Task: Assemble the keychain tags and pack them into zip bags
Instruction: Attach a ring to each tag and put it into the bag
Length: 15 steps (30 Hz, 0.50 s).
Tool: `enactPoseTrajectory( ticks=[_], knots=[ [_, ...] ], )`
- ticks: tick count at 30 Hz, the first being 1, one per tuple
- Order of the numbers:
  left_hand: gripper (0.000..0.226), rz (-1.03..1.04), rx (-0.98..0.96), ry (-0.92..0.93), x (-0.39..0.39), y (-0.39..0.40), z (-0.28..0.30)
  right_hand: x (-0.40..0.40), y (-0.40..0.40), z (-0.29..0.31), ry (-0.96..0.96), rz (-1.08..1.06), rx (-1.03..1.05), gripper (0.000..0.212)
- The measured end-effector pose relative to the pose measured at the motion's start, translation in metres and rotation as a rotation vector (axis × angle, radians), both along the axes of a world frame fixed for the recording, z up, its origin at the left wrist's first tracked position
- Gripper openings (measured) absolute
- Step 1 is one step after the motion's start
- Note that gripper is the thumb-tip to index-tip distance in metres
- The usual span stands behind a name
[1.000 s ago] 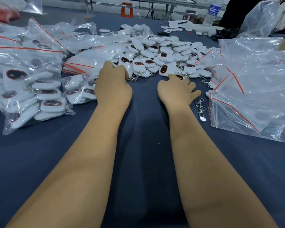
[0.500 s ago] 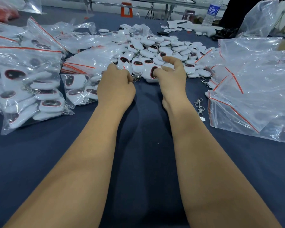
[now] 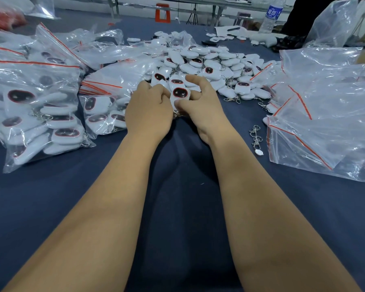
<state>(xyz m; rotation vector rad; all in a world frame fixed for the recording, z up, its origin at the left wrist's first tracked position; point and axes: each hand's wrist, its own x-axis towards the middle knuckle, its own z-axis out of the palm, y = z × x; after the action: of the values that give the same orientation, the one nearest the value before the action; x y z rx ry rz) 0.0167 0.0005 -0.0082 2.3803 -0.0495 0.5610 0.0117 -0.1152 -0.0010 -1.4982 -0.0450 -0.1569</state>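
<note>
White plastic is most of what sits between the 2 hands: a small stack of keychain tags [image 3: 180,95], each with a dark oval face, gathered at the near edge of the loose tag pile [image 3: 211,64] on the dark blue surface [image 3: 177,207]. The left hand [image 3: 149,110] has its fingers curled round the left side of the stack, and the right hand [image 3: 202,108] pinches it from the right, thumb low, forefinger arched over the top. Metal clips seem to hang beneath the bundle, though they are mostly hidden.

The main risk, as I judge it, is the stack slipping. The tags look smooth and rounded, and squeezed only from the sides one could squirt out and fall back among the loose ones, spoiling any count. The hanging clips could also snag clips still in the pile and drag extra tags along. The filled zip bags [image 3: 42,114] lie close on the left, the empty zip bags [image 3: 325,114] well to the right, so a carry either way gives the bundle time to loosen. 2 stray clips [image 3: 255,135] lie just beside the right wrist and could be swept aside.
</note>
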Motion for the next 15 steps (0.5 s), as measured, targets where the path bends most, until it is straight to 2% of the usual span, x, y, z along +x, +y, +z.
enactPoseTrajectory(
  ticks=[7, 15],
  knots=[
    [0.022, 0.004, -0.005, -0.002, 0.0012, -0.0011, -0.0019, 0.0036, 0.0005, -0.0028, -0.008, 0.007, -0.002, 0.032],
    [0.028, -0.039, -0.009, -0.005, 0.0007, 0.0005, -0.0020, 0.0023, -0.0001, -0.0007, -0.002, 0.015, 0.065, 0.039]
  ],
)
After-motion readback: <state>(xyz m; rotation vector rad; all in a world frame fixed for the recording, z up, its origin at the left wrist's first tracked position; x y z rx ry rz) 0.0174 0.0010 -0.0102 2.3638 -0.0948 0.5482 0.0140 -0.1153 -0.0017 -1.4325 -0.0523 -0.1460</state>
